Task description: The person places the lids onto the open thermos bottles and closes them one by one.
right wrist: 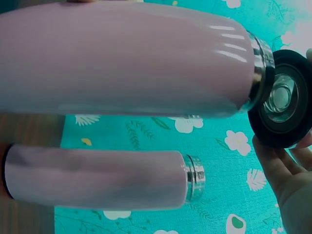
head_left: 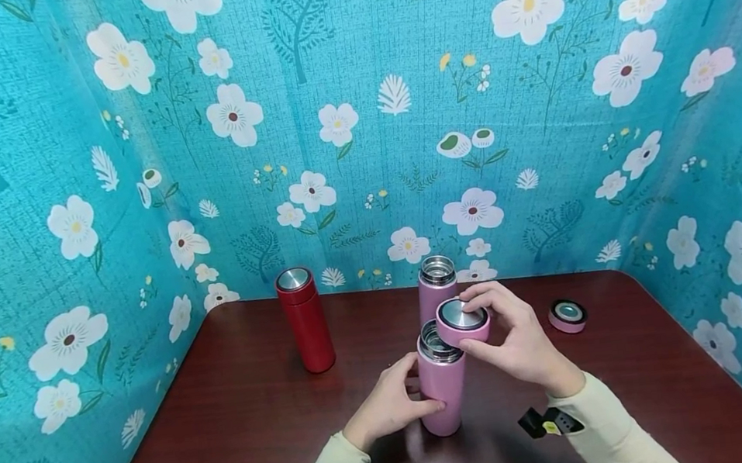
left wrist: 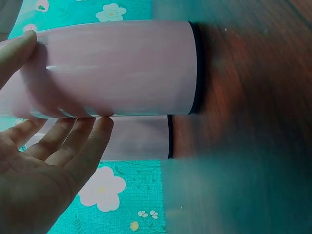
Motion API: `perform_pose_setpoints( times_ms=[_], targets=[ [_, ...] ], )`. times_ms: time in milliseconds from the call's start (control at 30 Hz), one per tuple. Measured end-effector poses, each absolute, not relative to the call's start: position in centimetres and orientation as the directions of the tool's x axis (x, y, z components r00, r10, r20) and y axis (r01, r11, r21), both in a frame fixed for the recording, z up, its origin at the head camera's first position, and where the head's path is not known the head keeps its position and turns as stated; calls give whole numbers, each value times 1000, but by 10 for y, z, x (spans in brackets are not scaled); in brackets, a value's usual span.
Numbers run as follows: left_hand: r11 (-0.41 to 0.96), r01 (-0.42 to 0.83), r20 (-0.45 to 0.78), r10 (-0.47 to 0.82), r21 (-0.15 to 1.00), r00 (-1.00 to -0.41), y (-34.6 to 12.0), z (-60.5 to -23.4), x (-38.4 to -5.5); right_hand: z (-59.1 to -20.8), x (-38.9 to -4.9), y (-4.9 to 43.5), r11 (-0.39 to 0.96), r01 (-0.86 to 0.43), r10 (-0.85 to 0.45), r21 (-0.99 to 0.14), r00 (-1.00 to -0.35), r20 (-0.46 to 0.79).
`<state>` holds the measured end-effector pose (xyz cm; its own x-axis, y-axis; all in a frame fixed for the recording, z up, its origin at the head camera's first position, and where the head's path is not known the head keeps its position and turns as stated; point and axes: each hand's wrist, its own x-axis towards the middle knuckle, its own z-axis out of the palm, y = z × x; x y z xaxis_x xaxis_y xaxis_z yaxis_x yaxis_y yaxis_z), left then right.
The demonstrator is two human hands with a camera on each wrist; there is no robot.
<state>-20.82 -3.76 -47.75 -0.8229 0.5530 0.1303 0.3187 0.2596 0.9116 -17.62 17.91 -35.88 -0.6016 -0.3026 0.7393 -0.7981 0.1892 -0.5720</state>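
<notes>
A pink thermos bottle (head_left: 444, 394) stands upright near the middle of the table, its steel mouth uncovered. My left hand (head_left: 390, 405) grips its body, thumb on the near side and fingers round the left. In my right hand (head_left: 518, 333) is a pink lid (head_left: 463, 319) with a steel top, pinched between thumb and fingers, just above and right of the mouth. The right wrist view shows the dark underside of the lid (right wrist: 282, 100) tilted beside the steel neck. Behind stands a second pink thermos bottle (head_left: 437, 293), also without a lid.
A red thermos bottle (head_left: 306, 326) with its lid on stands at the back left. Another pink lid (head_left: 568, 315) lies upside down on the right of the dark wooden table (head_left: 239, 405). A blue flowered cloth (head_left: 360, 147) hangs behind and at both sides.
</notes>
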Motion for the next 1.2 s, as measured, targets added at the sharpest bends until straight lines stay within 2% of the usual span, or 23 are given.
perform_pose_setpoints(
  times_ms=[200, 767, 933, 1200],
  targets=[
    [263, 303, 117, 546, 916, -829, -38, -479, -208, -364, -178, 173, 154, -809, -308, -567, -585, 751],
    [228, 323, 150, 554, 919, -819, -39, -483, -209, -368, -180, 163, 165, -783, -328, -599, -617, 716],
    [220, 323, 156, 550, 921, -821, -38, -482, -211, -365, -179, 161, 194, -760, -340, -621, -646, 684],
    [236, 302, 130, 548, 924, -826, -39, -482, -210, -368, -179, 160, 239, -768, -361, -594, -638, 680]
  ],
)
